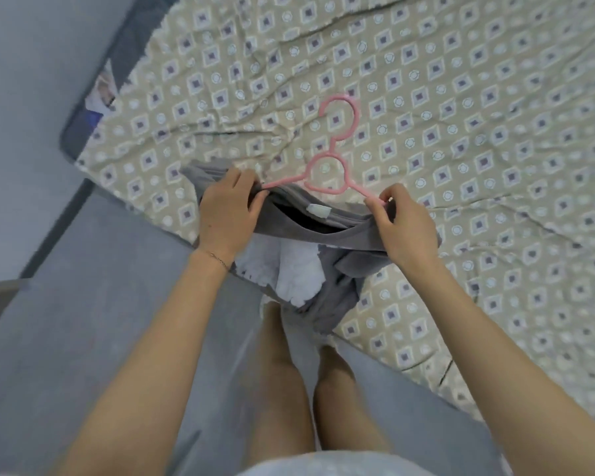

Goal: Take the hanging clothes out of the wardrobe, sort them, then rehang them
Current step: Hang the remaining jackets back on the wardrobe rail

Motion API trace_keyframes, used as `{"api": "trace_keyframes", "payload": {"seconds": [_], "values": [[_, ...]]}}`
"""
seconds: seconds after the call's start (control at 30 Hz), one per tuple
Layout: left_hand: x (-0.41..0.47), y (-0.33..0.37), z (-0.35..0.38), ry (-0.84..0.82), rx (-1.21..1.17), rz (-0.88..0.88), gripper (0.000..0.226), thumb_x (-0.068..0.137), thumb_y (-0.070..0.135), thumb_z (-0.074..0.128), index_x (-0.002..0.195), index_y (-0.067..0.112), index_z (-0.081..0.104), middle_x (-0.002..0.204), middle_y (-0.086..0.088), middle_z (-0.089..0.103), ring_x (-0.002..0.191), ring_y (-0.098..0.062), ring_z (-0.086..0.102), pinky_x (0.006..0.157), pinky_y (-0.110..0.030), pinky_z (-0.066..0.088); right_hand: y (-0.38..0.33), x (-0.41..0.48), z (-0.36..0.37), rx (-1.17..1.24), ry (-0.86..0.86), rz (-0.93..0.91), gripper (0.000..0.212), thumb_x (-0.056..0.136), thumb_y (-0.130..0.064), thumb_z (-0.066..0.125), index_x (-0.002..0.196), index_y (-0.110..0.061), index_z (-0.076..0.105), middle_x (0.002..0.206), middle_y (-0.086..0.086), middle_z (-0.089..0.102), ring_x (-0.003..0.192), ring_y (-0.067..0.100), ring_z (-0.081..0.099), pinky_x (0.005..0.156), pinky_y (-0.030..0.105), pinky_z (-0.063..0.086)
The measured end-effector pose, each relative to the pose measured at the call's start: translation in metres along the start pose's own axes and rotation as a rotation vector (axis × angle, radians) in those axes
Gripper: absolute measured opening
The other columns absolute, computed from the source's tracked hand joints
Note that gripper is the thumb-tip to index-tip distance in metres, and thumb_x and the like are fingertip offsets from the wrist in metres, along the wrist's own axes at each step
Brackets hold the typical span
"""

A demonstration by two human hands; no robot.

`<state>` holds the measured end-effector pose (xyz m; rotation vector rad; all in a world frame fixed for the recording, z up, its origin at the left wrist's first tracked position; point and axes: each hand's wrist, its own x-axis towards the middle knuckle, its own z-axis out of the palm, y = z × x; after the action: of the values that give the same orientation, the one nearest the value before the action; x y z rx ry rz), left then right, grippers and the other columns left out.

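On the bed (pixel 461 97), at the centre of the frame, a grey shirt (pixel 340 231) lies with a pink hanger (pixel 327 173) partly in its neck. The left hand (pixel 225 214) grips the shirt's shoulder and the right hand (pixel 406 228) pinches the hanger's arm. This is probably the rehanging step; next, the cloth must be pulled evenly over both arms.

a bed fills the upper right, covered by a wrinkled beige sheet (pixel 461 97) printed with dark squares and white rings. a dark grey mattress (pixel 126 53) shows at its uncovered corner. the grey-blue floor (pixel 83 338) lies below left, under soft, even light.
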<state>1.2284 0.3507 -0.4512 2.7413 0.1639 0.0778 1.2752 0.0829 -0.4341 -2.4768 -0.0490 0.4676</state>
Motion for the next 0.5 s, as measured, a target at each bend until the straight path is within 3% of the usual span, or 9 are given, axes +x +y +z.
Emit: {"api": "trace_keyframes", "payload": {"seconds": [0.17,0.3,0.43,0.5], "values": [[-0.117,0.013,-0.072,0.114,0.011,-0.231,0.013,0.091,0.02,0.069,0.095,0.008,0.066,0.092,-0.01,0.065,0.072,-0.033,0.061,0.062,-0.035,0.044,-0.047,-0.077,-0.015,-0.105,-0.016,-0.212,0.029,0.099,-0.042,0.05,0.084,-0.017,0.049,0.063,0.002,0.055,0.057,0.02,0.051,0.051,0.032,0.035],[-0.197,0.021,-0.117,0.213,0.046,-0.399,0.023,0.09,0.034,0.062,0.087,0.012,0.067,0.084,-0.006,0.066,0.068,-0.029,0.062,0.06,-0.034,0.041,-0.083,-0.128,-0.011,-0.114,-0.106,-0.325,0.027,0.098,-0.041,0.052,0.083,-0.018,0.052,0.064,0.002,0.056,0.059,0.022,0.053,0.052,0.033,0.035],[-0.265,0.017,-0.145,0.278,-0.006,-0.562,0.017,0.09,0.025,0.07,0.089,0.009,0.068,0.087,-0.01,0.067,0.076,-0.032,0.063,0.064,-0.033,0.038,-0.121,-0.163,0.002,-0.112,-0.229,-0.469,0.026,0.097,-0.04,0.055,0.082,-0.018,0.055,0.065,0.0,0.056,0.062,0.02,0.052,0.058,0.036,0.039],[-0.3,0.015,-0.15,0.316,-0.055,-0.623,0.017,0.092,0.026,0.066,0.092,0.009,0.069,0.093,-0.011,0.068,0.082,-0.034,0.064,0.067,-0.036,0.046,-0.136,-0.182,0.012,-0.126,-0.285,-0.553,0.025,0.097,-0.039,0.056,0.081,-0.019,0.056,0.065,0.0,0.057,0.063,0.019,0.053,0.059,0.036,0.04]]}}
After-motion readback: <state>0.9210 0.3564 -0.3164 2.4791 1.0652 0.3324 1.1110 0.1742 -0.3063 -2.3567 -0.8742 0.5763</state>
